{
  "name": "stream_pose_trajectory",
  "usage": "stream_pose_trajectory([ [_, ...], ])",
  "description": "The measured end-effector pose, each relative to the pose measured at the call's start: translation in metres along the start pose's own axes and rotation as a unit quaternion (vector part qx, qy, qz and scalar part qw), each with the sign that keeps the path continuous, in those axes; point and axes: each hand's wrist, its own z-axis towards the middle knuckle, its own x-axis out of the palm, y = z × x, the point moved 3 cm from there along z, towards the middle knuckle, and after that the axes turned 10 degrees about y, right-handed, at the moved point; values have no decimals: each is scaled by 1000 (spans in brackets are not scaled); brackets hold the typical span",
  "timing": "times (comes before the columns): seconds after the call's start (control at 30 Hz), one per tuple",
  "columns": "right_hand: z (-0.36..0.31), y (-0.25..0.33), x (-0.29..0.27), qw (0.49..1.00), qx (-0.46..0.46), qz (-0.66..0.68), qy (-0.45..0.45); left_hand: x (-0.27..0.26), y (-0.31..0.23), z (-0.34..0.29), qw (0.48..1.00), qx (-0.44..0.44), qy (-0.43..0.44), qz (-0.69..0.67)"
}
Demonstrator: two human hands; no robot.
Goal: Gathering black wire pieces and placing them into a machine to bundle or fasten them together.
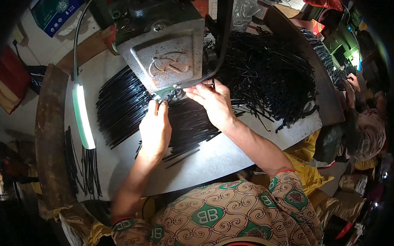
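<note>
Under the head of a rusty metal machine [164, 59], my left hand [154, 131] is closed, thumb and index finger pinched at a small dark piece beside the working point [172, 95]. Exactly what it grips is too small to make out. Close by on the right, my right hand [216, 105] is closed too, its fingertips pinching a thin black rod whose dark end shows between the fingers. A row of thin black rods [120, 106] lies to the left of the machine head, and more rods [188, 127] lie beneath and between my hands.
A large tangled heap of black rods [269, 77] covers the table's right side. A lit lamp [83, 116] on a bendable neck stands left, above a few loose rods [91, 170]. Raised brown edging [54, 128] bounds the table [232, 150]. Another person [366, 130] works at the far right.
</note>
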Motion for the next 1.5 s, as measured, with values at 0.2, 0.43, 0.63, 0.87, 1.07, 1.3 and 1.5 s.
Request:
stream_pose_trajectory([
  [0.2,-1,8,-5,999,33,-9,10,-12,16,-1,998,21,66,-10],
  [0.43,-13,17,-5,958,246,-135,62,-12,30,-28,702,-264,282,-598],
  [0.63,-16,-3,23,926,253,-202,192,-1,-11,-36,560,-262,307,-723],
  [0.87,-9,8,8,947,268,-86,156,-1,-2,-28,666,-226,309,-640],
  [1.07,-5,13,1,960,252,-71,95,4,-3,-13,779,-216,309,-501],
  [1.3,3,10,-14,983,172,48,34,-29,-33,-8,994,44,-79,-62],
  [1.5,12,9,-20,989,140,42,-10,15,-12,-12,692,-263,203,-640],
])
